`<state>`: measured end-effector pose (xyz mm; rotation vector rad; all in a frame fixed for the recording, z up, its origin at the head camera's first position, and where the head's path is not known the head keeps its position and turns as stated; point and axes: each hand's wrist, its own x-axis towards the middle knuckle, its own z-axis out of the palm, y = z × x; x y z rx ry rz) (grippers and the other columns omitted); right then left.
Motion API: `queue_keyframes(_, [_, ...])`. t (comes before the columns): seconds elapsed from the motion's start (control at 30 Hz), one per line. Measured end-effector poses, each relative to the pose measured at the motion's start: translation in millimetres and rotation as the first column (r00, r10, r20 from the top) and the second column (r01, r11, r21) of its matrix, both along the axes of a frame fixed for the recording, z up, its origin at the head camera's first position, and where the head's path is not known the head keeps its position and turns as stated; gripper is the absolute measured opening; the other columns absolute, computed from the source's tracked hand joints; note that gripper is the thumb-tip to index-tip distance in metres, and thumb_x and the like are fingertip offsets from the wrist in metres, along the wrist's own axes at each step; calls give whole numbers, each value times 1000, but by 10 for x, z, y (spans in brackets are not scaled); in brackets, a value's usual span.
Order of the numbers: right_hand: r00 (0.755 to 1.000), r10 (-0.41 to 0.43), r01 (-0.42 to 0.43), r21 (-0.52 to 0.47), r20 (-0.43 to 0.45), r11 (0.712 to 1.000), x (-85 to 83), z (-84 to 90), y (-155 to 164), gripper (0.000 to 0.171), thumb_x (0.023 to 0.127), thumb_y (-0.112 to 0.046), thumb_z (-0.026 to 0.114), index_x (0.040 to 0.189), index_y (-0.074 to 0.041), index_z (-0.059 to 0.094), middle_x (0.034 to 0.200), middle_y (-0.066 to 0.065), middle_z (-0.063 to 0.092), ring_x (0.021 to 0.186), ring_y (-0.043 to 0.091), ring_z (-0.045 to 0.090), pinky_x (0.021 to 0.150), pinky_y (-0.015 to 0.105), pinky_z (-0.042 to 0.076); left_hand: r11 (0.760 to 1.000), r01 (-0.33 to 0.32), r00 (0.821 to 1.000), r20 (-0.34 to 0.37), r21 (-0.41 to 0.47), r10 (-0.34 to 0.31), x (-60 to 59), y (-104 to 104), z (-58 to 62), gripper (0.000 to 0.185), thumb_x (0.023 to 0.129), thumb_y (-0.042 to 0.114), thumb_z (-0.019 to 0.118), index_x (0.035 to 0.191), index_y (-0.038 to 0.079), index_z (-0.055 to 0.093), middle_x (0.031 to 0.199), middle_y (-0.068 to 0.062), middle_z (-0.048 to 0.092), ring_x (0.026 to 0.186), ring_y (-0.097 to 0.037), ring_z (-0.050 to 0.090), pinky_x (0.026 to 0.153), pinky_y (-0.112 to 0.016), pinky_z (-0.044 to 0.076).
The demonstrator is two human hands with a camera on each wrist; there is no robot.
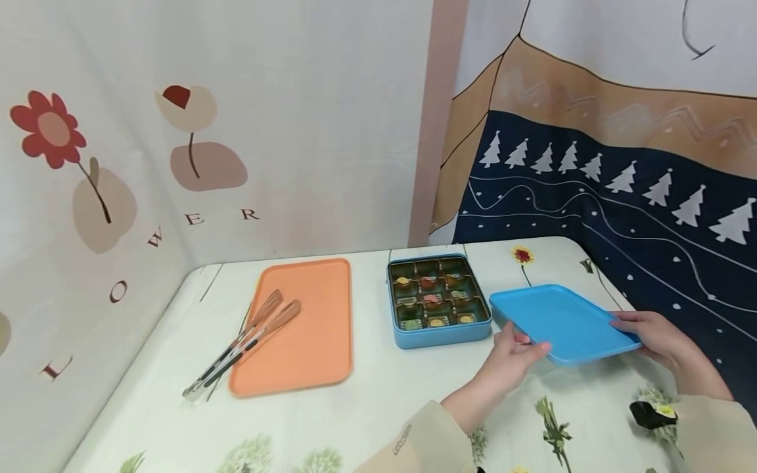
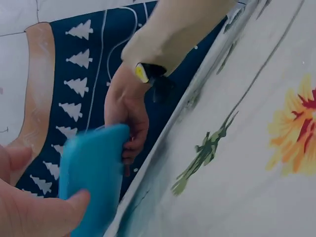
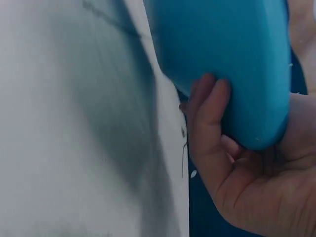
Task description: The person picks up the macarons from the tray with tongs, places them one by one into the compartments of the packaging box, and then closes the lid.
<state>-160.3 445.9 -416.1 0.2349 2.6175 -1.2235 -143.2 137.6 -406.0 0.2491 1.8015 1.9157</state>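
Observation:
Both hands hold a blue rectangular lid (image 1: 564, 322) by its edges, to the right of a blue box (image 1: 443, 336). At its near left edge the left hand (image 1: 511, 358) pinches it, thumb on the rim. Gripping the right edge is the right hand (image 1: 653, 335); in the right wrist view its fingers (image 3: 210, 106) curl against the underside of the lid (image 3: 222, 54). The box stands uncovered, with an insert divided into several compartments holding small coloured pieces (image 1: 434, 298), too small to name. The lid's far left corner lies close beside the box; whether they touch I cannot tell.
On the left lies an orange tray (image 1: 319, 328), with metal tongs (image 1: 236, 355) with brownish tips resting across its left edge. A floral cloth (image 1: 378, 420) covers the table. Patterned curtains (image 1: 331, 131) stand behind and along both sides.

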Motion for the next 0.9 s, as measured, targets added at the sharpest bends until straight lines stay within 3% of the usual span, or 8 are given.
queue_keyframes(0.1, [999,-20,17,-79,-43,997,64,37,-54,60,109,-24,35,145,23,24,140,44,38,85,-15,55,75,21,55,993,-30,999,35,118,27,-9,-69,-3,68,99,14,63,154,1,26,109,-1,47,112,-28,67,98,-39,53])
queue_keyframes(0.2, [991,-47,28,-145,-128,989,105,130,-133,48,108,-25,41,145,5,44,120,1,63,84,-12,59,73,20,56,980,5,999,41,201,-14,-52,-173,9,43,101,8,56,140,-2,42,104,-3,49,113,-39,67,94,-40,56])
queue_keyframes(0.33, [960,-86,54,-128,-266,990,107,300,-340,34,107,-28,44,135,-12,54,102,-39,44,86,-13,53,70,13,50,990,58,997,-65,126,-50,-164,-368,77,14,100,11,58,110,1,57,97,-2,57,94,-25,72,78,-32,60])
queue_keyframes(0.47, [897,-110,71,-105,-429,992,31,458,-624,24,105,-22,50,126,-15,58,96,-36,49,84,-14,50,71,6,44,1000,9,971,-237,-4,-10,-341,-629,186,16,98,9,62,110,0,62,92,-4,61,76,-9,67,68,-25,59])
queue_keyframes(0.57, [839,-109,74,-87,-534,993,-52,547,-842,13,101,-14,57,112,-15,64,91,-34,54,81,-12,53,71,6,46,991,-86,922,-385,-103,40,-463,-852,270,21,96,6,64,116,-1,67,95,-8,63,76,-9,69,69,-22,59])
queue_keyframes(0.77, [683,21,155,173,-730,973,-233,657,-1375,31,89,12,64,115,-1,73,102,8,71,99,27,67,83,51,56,907,-359,770,-619,-222,154,-688,-1207,382,26,93,7,68,118,13,75,104,-8,67,84,-12,67,71,-17,55])
queue_keyframes(0.83, [640,66,139,200,-766,970,-303,655,-1543,43,84,22,60,120,1,70,111,27,67,104,48,63,85,61,52,882,-423,743,-636,-206,208,-762,-1307,396,27,94,5,66,118,14,75,106,-10,67,86,-18,68,73,-19,56])
queue_keyframes(0.9, [641,67,108,176,-764,978,-377,623,-1679,45,84,25,54,123,5,67,114,32,65,108,51,61,89,64,49,859,-474,729,-633,-192,260,-823,-1399,389,27,97,6,62,121,13,74,108,-11,67,91,-21,68,76,-24,57])
